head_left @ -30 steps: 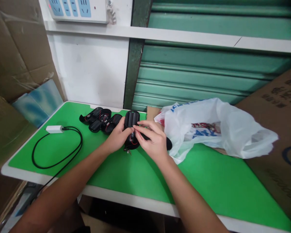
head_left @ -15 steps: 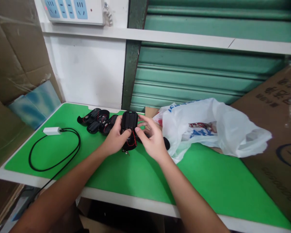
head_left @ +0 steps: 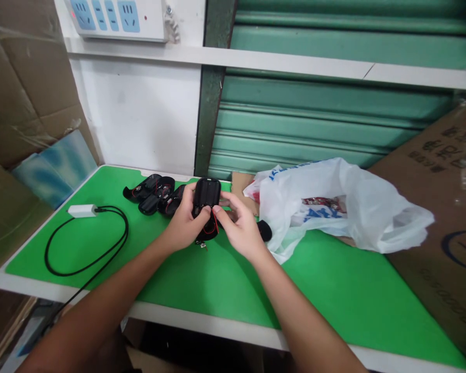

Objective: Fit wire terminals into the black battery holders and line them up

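Above the green table top, a black plastic case (head_left: pixel 207 192) with a hinged-looking lower part and red wires is held between both hands. My left hand (head_left: pixel 186 220) grips its left side, the thumb pressed near the middle joint. On its right, my right hand (head_left: pixel 241 223) is closed, with the thumb and fingertips at the case's right edge by the red wire (head_left: pixel 216 221). Small metal bits dangle from the case's bottom end. Several similar black cases (head_left: pixel 149 202) with red wires lie to the left, and another black piece (head_left: pixel 264 230) is right of my right hand.
A white plastic bag (head_left: pixel 345 207) lies at the right beside a large cardboard box (head_left: pixel 431 207). On the left are a white adapter (head_left: pixel 82 211) and a looped black cable (head_left: pixel 126 228). A power strip (head_left: pixel 116 18) hangs on the wall above the green table (head_left: pixel 326 290).
My right thumb and fingers have shifted slightly left, closer against the case and its red wire. My left hand keeps its hold almost unchanged.
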`<state>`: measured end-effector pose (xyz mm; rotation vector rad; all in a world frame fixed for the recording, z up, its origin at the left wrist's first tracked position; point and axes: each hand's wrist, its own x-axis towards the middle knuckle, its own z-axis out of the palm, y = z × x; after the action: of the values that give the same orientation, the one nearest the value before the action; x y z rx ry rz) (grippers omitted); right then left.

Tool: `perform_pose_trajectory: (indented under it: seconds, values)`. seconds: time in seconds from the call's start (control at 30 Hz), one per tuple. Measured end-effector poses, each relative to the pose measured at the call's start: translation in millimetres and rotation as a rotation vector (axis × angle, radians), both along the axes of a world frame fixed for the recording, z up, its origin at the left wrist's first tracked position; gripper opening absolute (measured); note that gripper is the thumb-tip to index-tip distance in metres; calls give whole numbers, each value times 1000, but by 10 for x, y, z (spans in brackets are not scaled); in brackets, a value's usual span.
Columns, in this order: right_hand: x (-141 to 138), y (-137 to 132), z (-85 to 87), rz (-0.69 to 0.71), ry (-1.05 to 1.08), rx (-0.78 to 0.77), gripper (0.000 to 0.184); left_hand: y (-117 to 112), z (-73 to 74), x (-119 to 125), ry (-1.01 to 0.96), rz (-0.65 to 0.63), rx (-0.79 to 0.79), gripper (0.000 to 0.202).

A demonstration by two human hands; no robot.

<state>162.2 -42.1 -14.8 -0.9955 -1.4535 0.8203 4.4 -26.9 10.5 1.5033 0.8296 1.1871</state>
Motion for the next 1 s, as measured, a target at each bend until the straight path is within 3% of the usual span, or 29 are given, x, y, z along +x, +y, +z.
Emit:
perform_pose_trajectory:
  seconds: [0.63,1.0]
  values:
    - [-75,-20,-30,-18,23,-39,34,-5,-71,-15,90,-13,136,72]
    - [-143,-52,-58,-63,-46,-31,37,21,-125,-6,159,43,255,65]
